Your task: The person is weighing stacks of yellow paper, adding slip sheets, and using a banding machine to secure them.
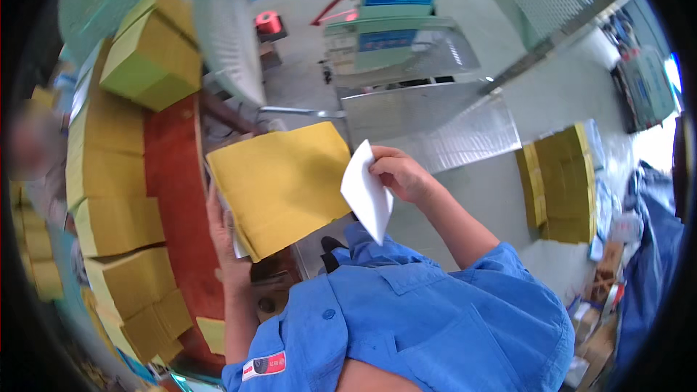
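My right hand (401,173) pinches a folded-looking white sheet of paper (365,192) between thumb and fingers, tilted in the air. Just left of it lies a broad yellow paper piece (283,185), with layered edges along its left side. Against that left edge, my left hand (223,236) grips the yellow paper, its fingers partly hidden. A bit of white shows between that hand and the paper. The white sheet overlaps the yellow paper's right edge in view; whether they touch I cannot tell.
Stacks of yellow paper bundles (112,181) line a red-brown table (174,196) at my left. A metal machine table (435,120) stands ahead, beneath a green panel. More yellow bundles (563,185) stand at right, near cartons (606,279) and blue sheeting (650,247). A blurred person is at far left.
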{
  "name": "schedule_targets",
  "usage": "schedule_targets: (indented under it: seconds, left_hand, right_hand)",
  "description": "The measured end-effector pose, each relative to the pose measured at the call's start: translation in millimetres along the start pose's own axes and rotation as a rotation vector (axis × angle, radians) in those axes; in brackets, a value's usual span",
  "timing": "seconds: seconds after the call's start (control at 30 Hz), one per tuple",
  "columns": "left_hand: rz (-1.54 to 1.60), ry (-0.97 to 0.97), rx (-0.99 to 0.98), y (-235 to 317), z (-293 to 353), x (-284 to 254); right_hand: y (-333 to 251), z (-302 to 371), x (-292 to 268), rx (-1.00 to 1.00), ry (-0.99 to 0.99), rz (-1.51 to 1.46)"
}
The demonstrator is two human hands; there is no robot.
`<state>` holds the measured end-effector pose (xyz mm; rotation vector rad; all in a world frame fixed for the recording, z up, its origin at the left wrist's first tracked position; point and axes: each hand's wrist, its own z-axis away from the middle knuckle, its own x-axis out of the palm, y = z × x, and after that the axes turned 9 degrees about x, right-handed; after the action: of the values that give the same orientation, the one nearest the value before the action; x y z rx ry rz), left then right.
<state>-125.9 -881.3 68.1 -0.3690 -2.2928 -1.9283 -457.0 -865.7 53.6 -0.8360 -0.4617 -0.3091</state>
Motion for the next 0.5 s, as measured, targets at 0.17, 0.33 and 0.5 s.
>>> schedule_targets:
  seconds: [0.17,0.33,0.5]
  left_hand:
    - [0.184,-0.075,-0.154,-127,1,103]
    - [0.246,-0.195,-0.120,-204,8,223]
    - [-0.209,-0.439,-0.013,-280,10,258]
  right_hand:
    - [-20,78,-124,-0.076,0.301,0.022]
    - [-48,114,-254,-0.132,0.249,0.000]
    - [-60,107,-350,-0.004,0.235,-0.151]
